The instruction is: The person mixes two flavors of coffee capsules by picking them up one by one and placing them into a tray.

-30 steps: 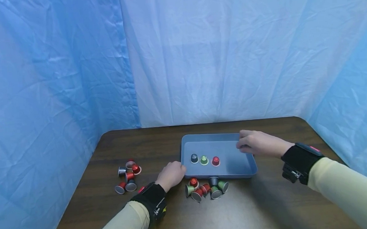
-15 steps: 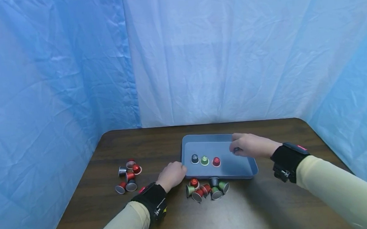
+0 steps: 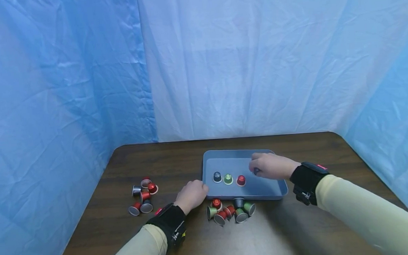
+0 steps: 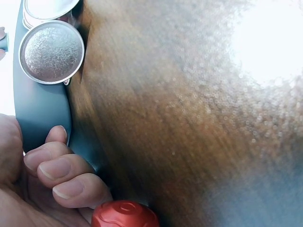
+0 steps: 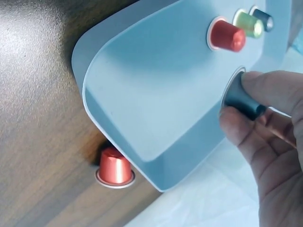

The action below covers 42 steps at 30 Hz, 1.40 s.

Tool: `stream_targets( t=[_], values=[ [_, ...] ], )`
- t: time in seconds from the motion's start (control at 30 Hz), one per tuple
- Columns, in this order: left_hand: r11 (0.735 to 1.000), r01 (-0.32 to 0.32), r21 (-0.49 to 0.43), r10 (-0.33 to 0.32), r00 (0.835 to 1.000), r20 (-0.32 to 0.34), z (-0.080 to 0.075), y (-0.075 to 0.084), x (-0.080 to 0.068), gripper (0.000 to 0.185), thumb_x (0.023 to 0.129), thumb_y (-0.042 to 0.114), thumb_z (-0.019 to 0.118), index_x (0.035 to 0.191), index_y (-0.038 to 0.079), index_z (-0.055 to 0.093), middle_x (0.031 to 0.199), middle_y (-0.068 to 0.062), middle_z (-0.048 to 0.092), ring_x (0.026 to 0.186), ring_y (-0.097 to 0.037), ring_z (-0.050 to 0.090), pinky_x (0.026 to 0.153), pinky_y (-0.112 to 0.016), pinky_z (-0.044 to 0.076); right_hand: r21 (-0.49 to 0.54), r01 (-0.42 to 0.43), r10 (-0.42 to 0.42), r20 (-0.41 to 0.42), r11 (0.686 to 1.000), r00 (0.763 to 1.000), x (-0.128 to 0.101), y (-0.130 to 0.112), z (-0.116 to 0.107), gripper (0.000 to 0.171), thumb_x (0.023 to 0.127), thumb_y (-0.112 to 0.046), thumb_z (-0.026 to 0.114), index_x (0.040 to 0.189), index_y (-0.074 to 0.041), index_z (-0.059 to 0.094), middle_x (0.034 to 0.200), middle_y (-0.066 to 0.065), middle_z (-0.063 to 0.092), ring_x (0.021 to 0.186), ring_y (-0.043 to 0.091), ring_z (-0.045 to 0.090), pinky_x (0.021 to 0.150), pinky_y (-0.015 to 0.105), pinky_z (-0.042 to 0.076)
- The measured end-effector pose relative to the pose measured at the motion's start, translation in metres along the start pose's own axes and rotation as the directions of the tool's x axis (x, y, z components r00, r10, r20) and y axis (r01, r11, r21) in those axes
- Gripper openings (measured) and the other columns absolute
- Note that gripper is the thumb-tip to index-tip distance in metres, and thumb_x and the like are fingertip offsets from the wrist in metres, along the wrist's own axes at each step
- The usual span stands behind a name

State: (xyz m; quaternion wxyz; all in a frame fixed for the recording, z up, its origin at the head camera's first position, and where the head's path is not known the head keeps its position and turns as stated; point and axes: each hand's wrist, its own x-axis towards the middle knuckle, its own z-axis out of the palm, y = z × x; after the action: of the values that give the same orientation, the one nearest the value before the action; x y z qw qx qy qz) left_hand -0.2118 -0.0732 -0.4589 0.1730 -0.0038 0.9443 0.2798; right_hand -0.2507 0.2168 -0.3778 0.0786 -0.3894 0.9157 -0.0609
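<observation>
My right hand [image 3: 270, 165] pinches a dark blue-grey coffee capsule [image 5: 244, 97] between thumb and fingers, above the right half of the blue-grey tray [image 3: 262, 190]. Below it, the capsule's rim faces the tray floor. A dark capsule [image 3: 217, 177], a green capsule [image 3: 228, 179] and a red capsule [image 3: 241, 180] stand in a row in the tray, rims down. My left hand [image 3: 192, 194] holds the tray's left edge near the front corner, fingers curled against its wall. Close to those fingers, a red capsule [image 4: 125, 215] shows in the left wrist view.
In front of the tray lies a pile of several red, green and dark capsules [image 3: 229, 211]. Another group of several capsules [image 3: 145, 196] lies left of my left hand. In the right wrist view, one red capsule [image 5: 115, 166] stands outside the tray wall. Blue sheeting [image 3: 200, 66] surrounds the wooden table [image 3: 171, 160].
My right hand has moved left and slightly down over the tray with the dark capsule. My left hand and the standing capsules stay essentially in place.
</observation>
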Motion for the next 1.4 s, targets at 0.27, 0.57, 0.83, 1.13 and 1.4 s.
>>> stream_targets(
  t=[0.27, 0.57, 0.83, 1.13, 1.4],
  values=[
    [1.000, 0.002, 0.001, -0.002, 1.000, 0.002, 0.001, 0.000, -0.001, 0.030, 0.103, 0.029, 0.048, 0.092, 0.008, 0.066, 0.076, -0.008, 0.054, 0.071, -0.024, 0.055, 0.063, -0.037, 0.041, 0.045, -0.036, 0.034, 0.064, 0.998, 0.997, 0.005, -0.003, 0.006, 0.011, 0.093, -0.009, 0.075, 0.103, -0.010, 0.076, 0.089, -0.002, 0.059, 0.080, 0.011, 0.056, 0.072, 0.027, 0.052],
    [1.000, 0.012, -0.008, -0.012, 1.000, 0.009, 0.000, 0.002, -0.002, 0.030, 0.103, 0.029, 0.049, 0.088, 0.008, 0.064, 0.076, -0.008, 0.054, 0.070, -0.024, 0.055, 0.062, -0.036, 0.040, 0.023, 0.022, -0.024, 0.066, 0.999, 0.998, 0.010, 0.000, 0.018, 0.014, 0.089, -0.007, 0.079, 0.103, -0.009, 0.079, 0.087, 0.000, 0.061, 0.079, 0.011, 0.056, 0.075, 0.028, 0.053],
    [1.000, -0.001, -0.010, 0.001, 1.000, 0.005, 0.001, 0.002, -0.002, 0.031, 0.103, 0.029, 0.049, 0.086, 0.009, 0.064, 0.074, -0.008, 0.053, 0.069, -0.024, 0.055, 0.061, -0.036, 0.040, 0.019, -0.020, 0.017, 0.111, 1.000, 0.994, 0.010, -0.004, 0.021, 0.014, 0.091, -0.007, 0.077, 0.105, -0.011, 0.080, 0.085, -0.002, 0.059, 0.077, 0.012, 0.053, 0.071, 0.027, 0.047],
    [1.000, 0.005, -0.012, -0.005, 1.000, 0.008, 0.000, 0.002, -0.003, 0.030, 0.103, 0.028, 0.049, 0.085, 0.009, 0.063, 0.074, -0.008, 0.052, 0.069, -0.024, 0.055, 0.061, -0.035, 0.040, 0.044, -0.034, 0.028, 0.131, 0.998, 0.991, 0.012, -0.004, 0.032, 0.014, 0.093, -0.010, 0.076, 0.106, -0.011, 0.079, 0.082, -0.004, 0.057, 0.074, 0.010, 0.052, 0.068, 0.025, 0.046],
    [1.000, 0.014, -0.005, -0.014, 1.000, 0.009, 0.000, 0.001, -0.002, 0.030, 0.103, 0.029, 0.049, 0.086, 0.009, 0.064, 0.075, -0.008, 0.052, 0.070, -0.024, 0.055, 0.061, -0.035, 0.040, 0.036, -0.026, 0.022, 0.114, 0.999, 0.993, 0.012, 0.000, 0.037, 0.019, 0.090, -0.009, 0.078, 0.109, -0.012, 0.078, 0.089, -0.001, 0.063, 0.078, 0.010, 0.056, 0.072, 0.026, 0.051]
  ],
)
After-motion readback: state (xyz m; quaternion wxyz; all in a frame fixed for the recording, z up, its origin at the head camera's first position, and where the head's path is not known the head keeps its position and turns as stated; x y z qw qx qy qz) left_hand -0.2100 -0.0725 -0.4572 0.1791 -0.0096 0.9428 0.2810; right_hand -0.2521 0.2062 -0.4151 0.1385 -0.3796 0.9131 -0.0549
